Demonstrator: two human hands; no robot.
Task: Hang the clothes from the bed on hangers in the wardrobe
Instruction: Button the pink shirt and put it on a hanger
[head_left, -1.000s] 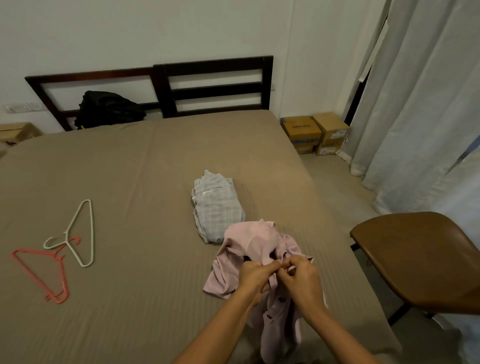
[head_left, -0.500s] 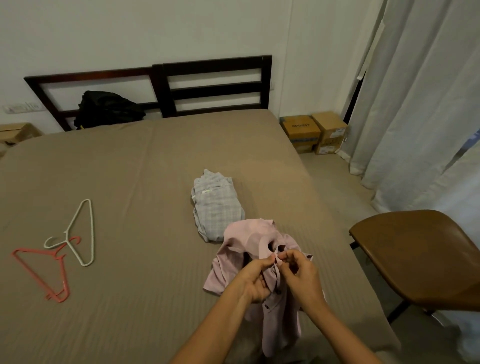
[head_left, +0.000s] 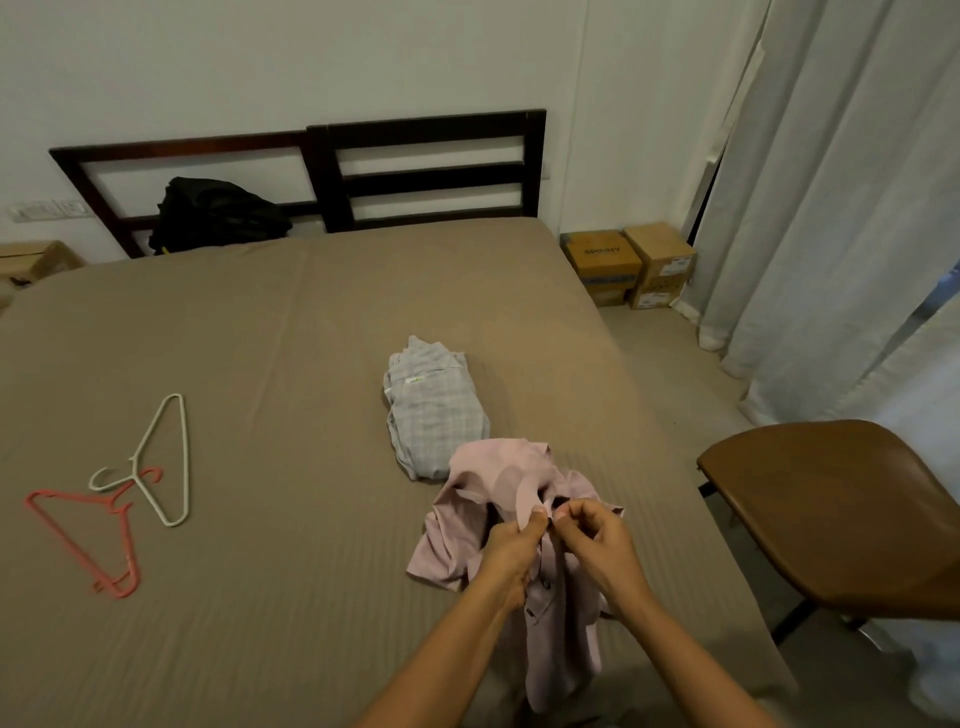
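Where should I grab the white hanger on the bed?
Pinch the white hanger by its long straight bar, fingers coming from above on the right. It lies flat, and its neck crosses the hook of the red hanger, so that end would likely snag.

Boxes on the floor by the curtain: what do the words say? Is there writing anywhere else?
"SPO_NY", one middle letter blurred: on the left cardboard box.
White labels on the right cardboard box: too small to read.
Tag on the checked shirt: too small to read.
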